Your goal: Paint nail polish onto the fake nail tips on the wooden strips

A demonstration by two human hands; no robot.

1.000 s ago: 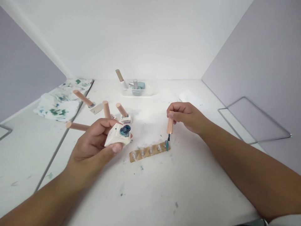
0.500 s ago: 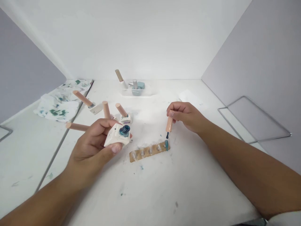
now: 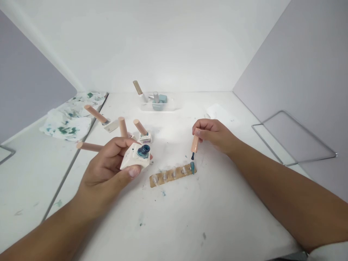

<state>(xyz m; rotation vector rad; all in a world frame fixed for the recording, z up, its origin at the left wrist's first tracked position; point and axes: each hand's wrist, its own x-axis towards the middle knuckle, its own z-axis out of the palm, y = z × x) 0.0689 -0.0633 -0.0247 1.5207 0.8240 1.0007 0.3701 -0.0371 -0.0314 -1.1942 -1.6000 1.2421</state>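
My left hand (image 3: 108,168) is closed around a white nail polish bottle (image 3: 133,158), tilted, with its dark blue-stained neck uncovered. Pinched in my right hand (image 3: 212,134) is the peach handle of a nail polish brush (image 3: 195,144), bristles down and coated dark blue. The brush tip hovers just above a teal-painted nail tip (image 3: 193,167) at the right end of a brown strip (image 3: 169,177). Several clear nail tips (image 3: 174,172) stand along the rest of that strip.
Several peach-capped bottles (image 3: 140,127) lie or stand beyond my left hand. A clear tray (image 3: 171,106) with bottles sits at the back. Paint-stained tissue (image 3: 67,123) is at the left, white tissue (image 3: 217,111) behind my right hand, and a metal wire frame (image 3: 296,137) at the right.
The brush has shifted very slightly left and up in my right hand, staying above the teal nail tip. My left hand and the bottle are nearly still.
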